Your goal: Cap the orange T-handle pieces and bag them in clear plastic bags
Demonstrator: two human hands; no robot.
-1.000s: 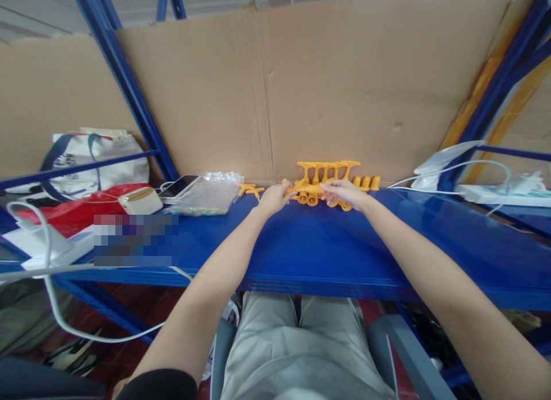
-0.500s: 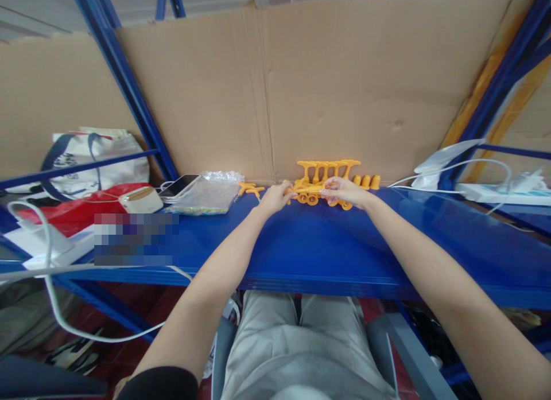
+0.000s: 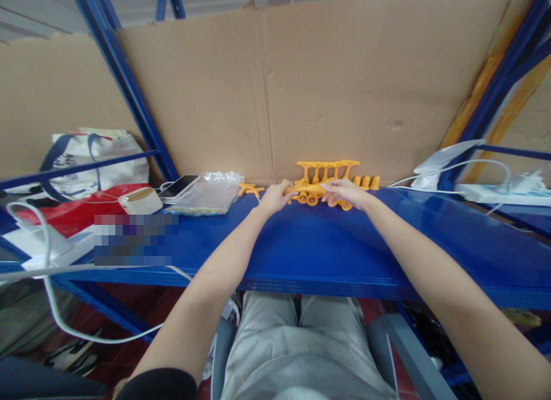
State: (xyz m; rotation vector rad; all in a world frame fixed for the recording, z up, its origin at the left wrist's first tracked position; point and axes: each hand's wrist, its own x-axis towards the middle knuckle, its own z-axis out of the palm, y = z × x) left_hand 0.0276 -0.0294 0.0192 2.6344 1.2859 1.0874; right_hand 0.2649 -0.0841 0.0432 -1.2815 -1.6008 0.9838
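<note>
Pinching with fingers nearly closed, the left hand (image 3: 276,197) held the left end of a yellow part (image 3: 310,189) at the rear of the worktop (image 3: 318,245), while the right hand (image 3: 344,193), fingers bunched, seemed to grip its other end. Two-handed adjusting seemed in hand, calling next for a steady, even hold.

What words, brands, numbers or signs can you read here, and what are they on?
No word, brand, number or sign reads clearly.
White canvas bag with navy handles: dark lettering, too blurred to read.
Yellow plastic pieces: no lettering discernible.
</note>
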